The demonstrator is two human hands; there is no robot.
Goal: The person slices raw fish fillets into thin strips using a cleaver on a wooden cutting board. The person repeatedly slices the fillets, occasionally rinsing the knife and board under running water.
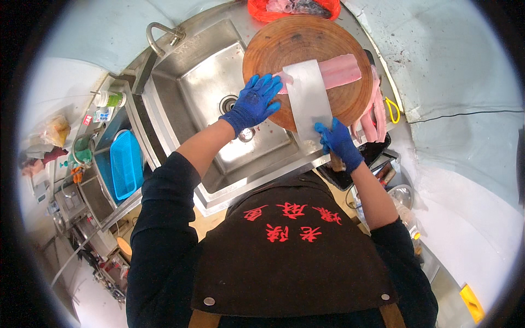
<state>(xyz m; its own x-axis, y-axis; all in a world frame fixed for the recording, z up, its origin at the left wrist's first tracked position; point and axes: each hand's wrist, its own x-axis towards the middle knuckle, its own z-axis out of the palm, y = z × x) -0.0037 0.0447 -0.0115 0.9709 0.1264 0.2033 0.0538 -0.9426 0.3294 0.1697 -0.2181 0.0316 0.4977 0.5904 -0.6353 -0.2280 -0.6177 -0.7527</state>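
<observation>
On a round wooden chopping block [287, 37] lies a long pink fish fillet [340, 71]. A broad steel cleaver [307, 98] crosses the fillet, its blade hiding part of the flesh. My right hand [340, 143], in a blue glove, grips the cleaver by its wooden handle [337, 162] and the near end of the blade. My left hand [256, 98], also gloved in blue, is spread palm down at the block's left edge, with its fingertips at the left end of the fillet. It holds nothing.
More strips of pink flesh [378, 119] hang over the counter right of the block. A red plastic bag [257, 11] sits behind it. To the left is a steel sink [205, 78] with a faucet [152, 35]; farther left stands a blue basket [123, 168].
</observation>
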